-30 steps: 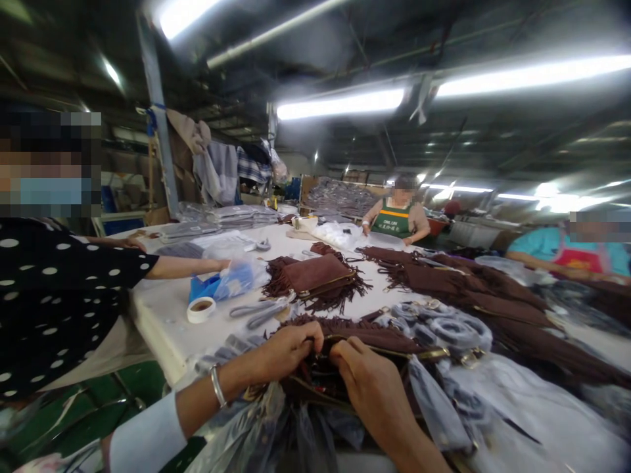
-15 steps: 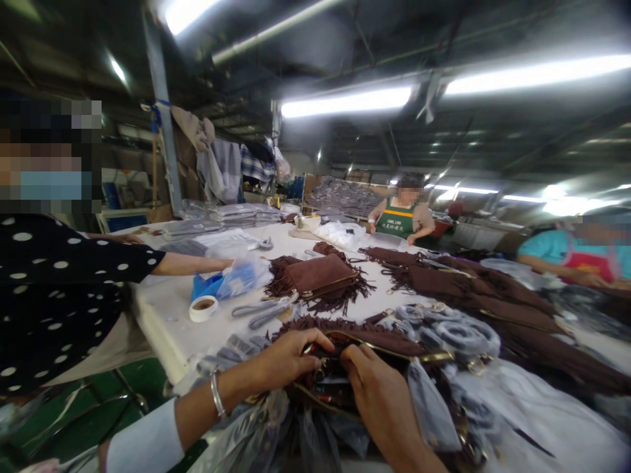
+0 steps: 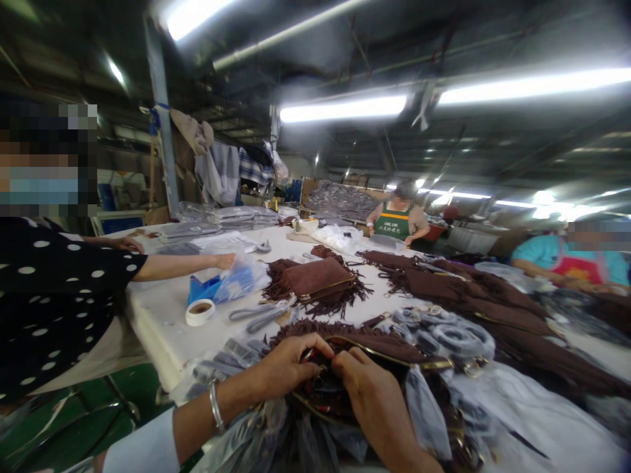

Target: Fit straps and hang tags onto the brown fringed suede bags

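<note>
A dark brown, suede-like fringed bag with a gold-toothed zip [image 3: 387, 347] lies unzipped at the near side of the white desk [image 3: 165, 315], its mouth spread beneath both hands. The left hand [image 3: 288, 364] has thumb and forefinger narrowly parted beside a small metal fitting [image 3: 323, 370]; the right hand [image 3: 369, 384] bunches its fingers at the opening. What either grips, I cannot tell. The bag looks light, limp and hardly slippery, best taken by the firmer zip edge, clear of the fringe. Counts: one open bag, one closed brown fringed bag [image 3: 320, 276] beyond, one white tape roll [image 3: 200, 319]; the brown heap [image 3: 444, 282] at right overlaps too much to count
</note>
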`<state>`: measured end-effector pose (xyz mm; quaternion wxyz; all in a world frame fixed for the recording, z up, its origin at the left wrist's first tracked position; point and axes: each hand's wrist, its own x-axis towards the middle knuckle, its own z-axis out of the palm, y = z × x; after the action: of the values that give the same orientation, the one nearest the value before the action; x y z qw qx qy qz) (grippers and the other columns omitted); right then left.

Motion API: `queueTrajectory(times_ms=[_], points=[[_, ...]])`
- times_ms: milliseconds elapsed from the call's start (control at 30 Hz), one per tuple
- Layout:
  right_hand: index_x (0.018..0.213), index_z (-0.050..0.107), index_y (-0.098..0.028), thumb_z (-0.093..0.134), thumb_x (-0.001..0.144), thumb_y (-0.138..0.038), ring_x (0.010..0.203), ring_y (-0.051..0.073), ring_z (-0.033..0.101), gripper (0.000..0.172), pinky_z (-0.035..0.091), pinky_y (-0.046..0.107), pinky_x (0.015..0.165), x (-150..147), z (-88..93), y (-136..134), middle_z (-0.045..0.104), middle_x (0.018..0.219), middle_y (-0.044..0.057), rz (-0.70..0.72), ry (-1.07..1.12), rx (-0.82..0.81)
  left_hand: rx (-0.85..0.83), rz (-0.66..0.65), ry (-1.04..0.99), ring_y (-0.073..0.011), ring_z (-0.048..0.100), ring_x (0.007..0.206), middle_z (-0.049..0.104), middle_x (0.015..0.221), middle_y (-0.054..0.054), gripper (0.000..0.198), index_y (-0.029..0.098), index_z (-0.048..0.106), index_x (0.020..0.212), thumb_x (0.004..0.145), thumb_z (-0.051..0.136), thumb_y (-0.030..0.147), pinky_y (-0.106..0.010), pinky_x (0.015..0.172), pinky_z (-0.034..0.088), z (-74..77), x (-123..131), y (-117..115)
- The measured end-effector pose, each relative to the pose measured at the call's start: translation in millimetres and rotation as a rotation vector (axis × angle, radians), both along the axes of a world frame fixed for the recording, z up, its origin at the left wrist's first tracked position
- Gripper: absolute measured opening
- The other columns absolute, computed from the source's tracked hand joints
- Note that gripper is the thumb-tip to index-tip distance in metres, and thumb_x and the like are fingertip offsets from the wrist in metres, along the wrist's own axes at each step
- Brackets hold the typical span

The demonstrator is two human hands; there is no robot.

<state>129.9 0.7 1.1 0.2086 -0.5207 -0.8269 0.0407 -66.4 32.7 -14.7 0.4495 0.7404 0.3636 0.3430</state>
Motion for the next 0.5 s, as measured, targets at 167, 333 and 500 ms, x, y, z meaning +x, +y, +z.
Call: queueTrajectory(times_ms=[167, 333, 500], points=[[0.089, 0.062, -0.025, 0.044, 0.094, -0.012, 0.069, 0.012, 0.060, 0.023, 0.035, 0.022, 0.061, 2.6, -2.0, -0.1, 0.060, 0.085, -0.002, -0.011, -0.012, 0.018, 0.030, 0.033, 0.017, -0.0162, 0.057, 0.083, 0.064, 0.090, 0.001, 0.027, 0.018, 0.063, 0.100, 0.075, 0.058, 0.012, -0.025, 0.074, 0.043, -1.0, 0.1, -0.5], [0.094, 0.063, -0.028, 0.048, 0.090, -0.007, 0.070, 0.014, 0.064, 0.026, 0.035, 0.023, 0.057, 4.8, -3.2, -0.9, 0.064, 0.090, -0.001, -0.062, -0.133, 0.085, 0.018, 0.031, 0.008, -0.0149, 0.055, 0.079, 0.062, 0.088, 0.002, 0.026, 0.018, 0.063, 0.099, 0.075, 0.057, 0.011, -0.024, 0.071, 0.042, -1.8, -0.7, -1.1], [0.099, 0.064, -0.028, 0.048, 0.086, -0.003, 0.079, 0.016, 0.068, 0.032, 0.039, 0.022, 0.060, 8.0, -4.7, -2.3, 0.067, 0.099, 0.002, -0.103, -0.198, 0.144, 0.048, 0.039, 0.022, -0.0151, 0.054, 0.080, 0.061, 0.088, 0.002, 0.027, 0.019, 0.063, 0.099, 0.074, 0.057, 0.011, -0.023, 0.070, 0.041, -3.1, -1.3, -0.9]])
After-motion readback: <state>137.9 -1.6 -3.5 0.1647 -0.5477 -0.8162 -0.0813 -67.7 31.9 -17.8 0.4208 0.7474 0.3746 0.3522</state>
